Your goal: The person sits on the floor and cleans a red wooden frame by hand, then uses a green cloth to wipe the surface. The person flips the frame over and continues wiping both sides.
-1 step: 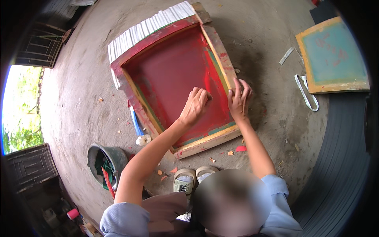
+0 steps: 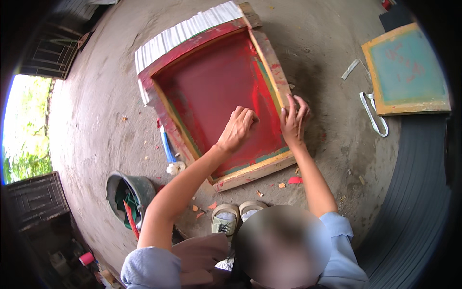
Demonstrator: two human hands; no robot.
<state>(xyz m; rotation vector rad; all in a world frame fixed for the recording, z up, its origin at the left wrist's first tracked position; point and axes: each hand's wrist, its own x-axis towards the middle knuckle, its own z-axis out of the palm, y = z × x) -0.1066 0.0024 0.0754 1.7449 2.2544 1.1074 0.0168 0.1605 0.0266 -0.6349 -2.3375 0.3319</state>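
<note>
A wooden screen-printing frame (image 2: pixel 275 72) lies tilted in front of me, its mesh (image 2: pixel 211 91) coated in dark red ink. Brighter red streaks run along the mesh's right side. Over its lower middle is my left hand (image 2: pixel 238 129), fingers curled into a fist; whatever it may hold is hidden. My right hand (image 2: pixel 294 120) grips the frame's right rail near the lower corner, thumb toward the inside and fingers bent over the outer side. White ridged material (image 2: pixel 185 32) sticks out from beneath the far end of the frame.
A dark bucket (image 2: pixel 147 192) stands at the lower left, beside a blue-handled tool (image 2: pixel 167 147). To the right lie another framed screen (image 2: pixel 409 72) with blue-green mesh, a white strap (image 2: pixel 370 113) and dark ridged sheeting (image 2: pixel 409 192). Small scraps (image 2: pixel 295 180) dot the concrete floor.
The frame appears slightly farther right in the view. Both hands keep nearly the same pose.
</note>
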